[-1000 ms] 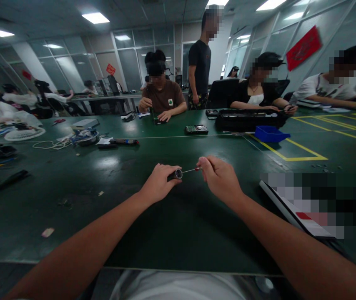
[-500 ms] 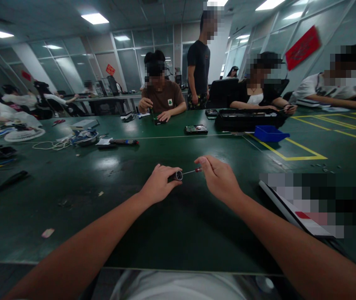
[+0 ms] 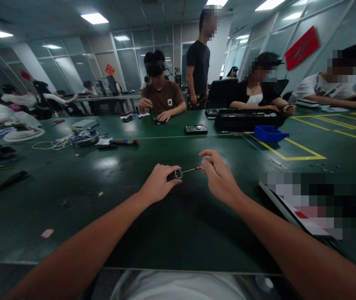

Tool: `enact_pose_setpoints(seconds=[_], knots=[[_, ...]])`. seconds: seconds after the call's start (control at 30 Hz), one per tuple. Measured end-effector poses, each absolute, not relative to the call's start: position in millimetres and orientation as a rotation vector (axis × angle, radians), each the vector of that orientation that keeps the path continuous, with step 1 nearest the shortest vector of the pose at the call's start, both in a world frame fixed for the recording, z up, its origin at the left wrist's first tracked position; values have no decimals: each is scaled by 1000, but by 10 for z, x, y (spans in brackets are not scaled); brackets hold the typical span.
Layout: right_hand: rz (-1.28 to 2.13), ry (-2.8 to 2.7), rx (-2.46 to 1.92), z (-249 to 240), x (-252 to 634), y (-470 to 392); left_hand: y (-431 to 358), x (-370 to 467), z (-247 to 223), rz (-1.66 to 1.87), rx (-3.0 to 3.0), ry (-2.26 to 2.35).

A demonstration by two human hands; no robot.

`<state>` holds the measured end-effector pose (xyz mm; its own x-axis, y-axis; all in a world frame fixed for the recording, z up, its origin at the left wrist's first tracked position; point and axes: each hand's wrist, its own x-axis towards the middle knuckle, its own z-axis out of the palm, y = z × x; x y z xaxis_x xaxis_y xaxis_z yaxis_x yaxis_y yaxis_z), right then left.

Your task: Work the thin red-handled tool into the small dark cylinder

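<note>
My left hand (image 3: pixel 157 183) is closed round a dark cylindrical part (image 3: pixel 177 174), whose round end with a pale rim faces right. A thin screwdriver (image 3: pixel 198 168) with a red handle reaches leftward, its metal shaft meeting the end of that part. My right hand (image 3: pixel 218 175) holds the screwdriver's handle between thumb and fingers, with the index finger raised. Most of the handle is hidden in the fingers. Both hands are over the green table (image 3: pixel 178 233), and I cannot tell what the tip touches inside the part.
A laptop-like flat object (image 3: pixel 290 212) lies at the right. Further off are a blue tray (image 3: pixel 270 133), a hard drive (image 3: pixel 196 129), a long black casing (image 3: pixel 248 121), a dark tool (image 3: pixel 124 142) and tangled cables (image 3: pixel 84 136). A black-handled screwdriver (image 3: pixel 12 178) lies left. Other people sit across the table; one stands.
My right hand's fingers have shifted on the screwdriver handle, with the index finger lifting away. My left hand and the cylindrical part have barely moved.
</note>
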<state>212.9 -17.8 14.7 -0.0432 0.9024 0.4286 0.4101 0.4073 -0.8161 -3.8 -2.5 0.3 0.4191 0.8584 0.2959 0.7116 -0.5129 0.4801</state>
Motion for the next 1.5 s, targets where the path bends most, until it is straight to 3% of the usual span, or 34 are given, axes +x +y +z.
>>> enact_pose_setpoints(seconds=[0.37,0.67,1.13,1.37,1.5], knots=[[1343,-841,-1044,32,2117,51,-21,-50,62,813,2607,1360],[967,-1165,-1071,-5,2075,12,16,-70,44,747,2556,1425],[872,-1259,-1013,55,2055,-61,30,-61,-21,756,2463,1415],[586,-1506,-1236,198,2085,-200,27,-60,-21,750,2456,1384],[549,-1638,-1156,149,2108,-192,17,-71,-23,755,2439,1373]])
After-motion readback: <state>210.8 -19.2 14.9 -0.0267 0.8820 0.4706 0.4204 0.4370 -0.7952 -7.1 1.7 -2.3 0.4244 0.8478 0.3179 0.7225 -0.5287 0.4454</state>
